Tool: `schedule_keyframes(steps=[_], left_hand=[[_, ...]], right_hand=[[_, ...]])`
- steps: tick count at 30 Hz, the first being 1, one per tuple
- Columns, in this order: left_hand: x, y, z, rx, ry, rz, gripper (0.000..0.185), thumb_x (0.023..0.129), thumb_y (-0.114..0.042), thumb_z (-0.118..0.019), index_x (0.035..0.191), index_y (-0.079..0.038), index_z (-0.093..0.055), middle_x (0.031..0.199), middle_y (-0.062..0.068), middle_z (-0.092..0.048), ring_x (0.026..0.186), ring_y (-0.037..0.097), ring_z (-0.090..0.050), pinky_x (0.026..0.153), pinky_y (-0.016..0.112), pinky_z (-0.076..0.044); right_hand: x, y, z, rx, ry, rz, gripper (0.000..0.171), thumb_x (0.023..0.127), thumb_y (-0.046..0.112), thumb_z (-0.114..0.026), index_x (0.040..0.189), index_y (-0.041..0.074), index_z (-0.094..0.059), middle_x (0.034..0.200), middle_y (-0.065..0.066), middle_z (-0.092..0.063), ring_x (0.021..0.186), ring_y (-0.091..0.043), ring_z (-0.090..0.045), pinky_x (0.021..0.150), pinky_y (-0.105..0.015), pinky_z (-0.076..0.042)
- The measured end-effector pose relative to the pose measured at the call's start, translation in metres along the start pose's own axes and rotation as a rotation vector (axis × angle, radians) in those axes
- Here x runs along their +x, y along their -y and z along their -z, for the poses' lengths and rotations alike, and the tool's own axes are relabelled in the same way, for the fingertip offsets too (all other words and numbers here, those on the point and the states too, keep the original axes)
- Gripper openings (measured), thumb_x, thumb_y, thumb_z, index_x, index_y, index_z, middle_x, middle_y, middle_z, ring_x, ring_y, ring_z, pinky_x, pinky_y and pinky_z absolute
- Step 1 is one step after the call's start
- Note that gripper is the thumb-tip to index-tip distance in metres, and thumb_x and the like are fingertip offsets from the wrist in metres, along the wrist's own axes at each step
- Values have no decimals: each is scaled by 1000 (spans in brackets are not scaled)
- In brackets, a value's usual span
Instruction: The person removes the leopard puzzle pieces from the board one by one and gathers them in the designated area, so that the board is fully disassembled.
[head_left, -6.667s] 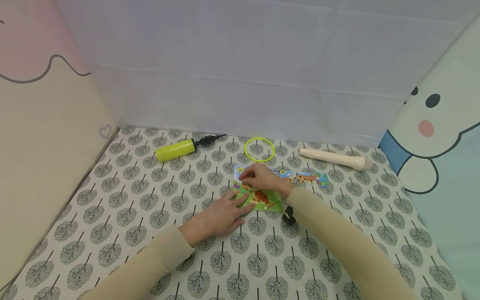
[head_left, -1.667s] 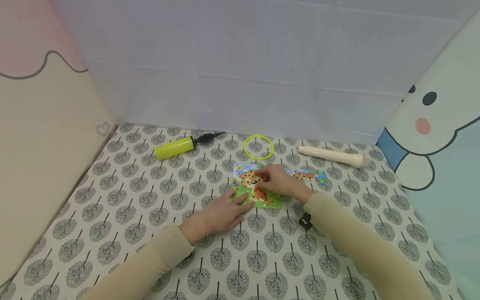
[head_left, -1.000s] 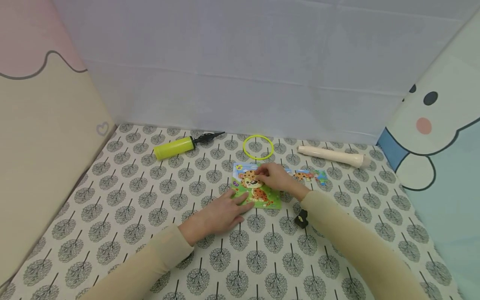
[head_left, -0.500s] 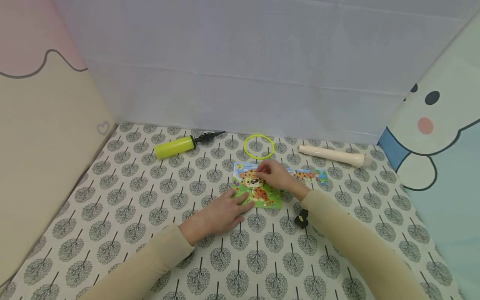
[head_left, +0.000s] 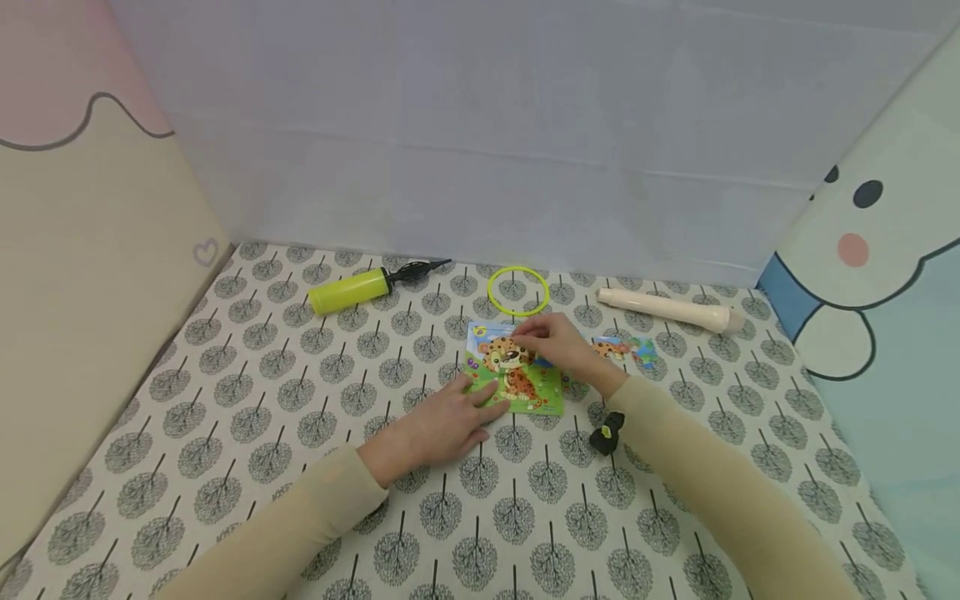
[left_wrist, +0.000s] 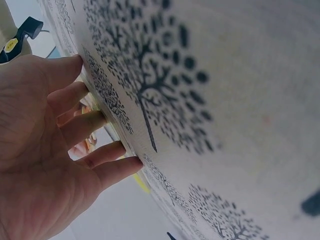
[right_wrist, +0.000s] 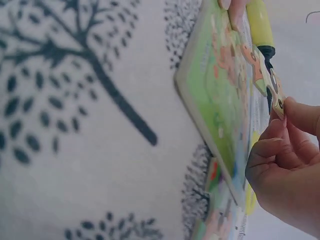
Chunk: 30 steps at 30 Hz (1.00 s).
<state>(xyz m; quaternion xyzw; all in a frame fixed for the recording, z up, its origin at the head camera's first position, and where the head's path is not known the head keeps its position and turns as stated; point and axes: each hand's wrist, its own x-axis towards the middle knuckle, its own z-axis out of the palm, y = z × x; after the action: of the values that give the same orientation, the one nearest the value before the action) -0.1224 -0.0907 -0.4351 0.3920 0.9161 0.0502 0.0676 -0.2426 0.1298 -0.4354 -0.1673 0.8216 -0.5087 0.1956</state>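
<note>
A small puzzle board [head_left: 551, 406] with a spotted leopard cub on green grass and blue sky lies flat on the cloth. My left hand [head_left: 447, 423] rests at its lower left edge, fingers spread and straight; the left wrist view shows the left palm [left_wrist: 45, 145] and fingertips touching down. Over the board's upper right part, my right hand [head_left: 561, 346] pinches a puzzle piece between thumb and fingers. In the right wrist view that spotted puzzle piece [right_wrist: 259, 75] is tilted up off the board. In the head view the right fingers cover part of it.
Loose puzzle pieces [head_left: 626, 350] lie right of the board. Behind stand a yellow-green hand pump [head_left: 348, 292], a yellow ring [head_left: 547, 302] and a cream-coloured tube [head_left: 663, 310]. Tree-patterned cloth [head_left: 480, 567] covers the table, with walls on three sides.
Since the first frame my right hand has moved right, off the cub's face. During the last second it rises slightly, and the pinched piece tilts up. The left hand has stayed put.
</note>
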Motion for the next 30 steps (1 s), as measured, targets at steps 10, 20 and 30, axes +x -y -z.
schedule_keyframes(steps=[10,20,30], left_hand=[[0,1,1,-25,3,13,54,98,-35,-52,148,-19,-37,152,12,-27,131,36,-32,109,44,-29],[0,1,2,-22,8,15,55,99,-34,-50,149,-18,-34,153,12,-24,136,38,-26,112,44,-21],[0,-1,-1,-18,-21,-13,54,98,-33,-51,147,-16,-38,151,14,-30,131,38,-33,109,45,-28]], right_hand=[[-12,2,28,-153,-4,-18,25,93,24,-65,109,4,-67,95,-6,-69,87,-24,-63,74,-41,-53],[-43,-17,59,-181,-19,-33,21,93,19,-65,103,1,-67,91,-10,-69,83,-27,-63,66,-39,-51],[-64,-37,84,-246,-43,-96,20,93,19,-63,101,1,-68,89,-10,-68,78,-24,-62,67,-38,-51]])
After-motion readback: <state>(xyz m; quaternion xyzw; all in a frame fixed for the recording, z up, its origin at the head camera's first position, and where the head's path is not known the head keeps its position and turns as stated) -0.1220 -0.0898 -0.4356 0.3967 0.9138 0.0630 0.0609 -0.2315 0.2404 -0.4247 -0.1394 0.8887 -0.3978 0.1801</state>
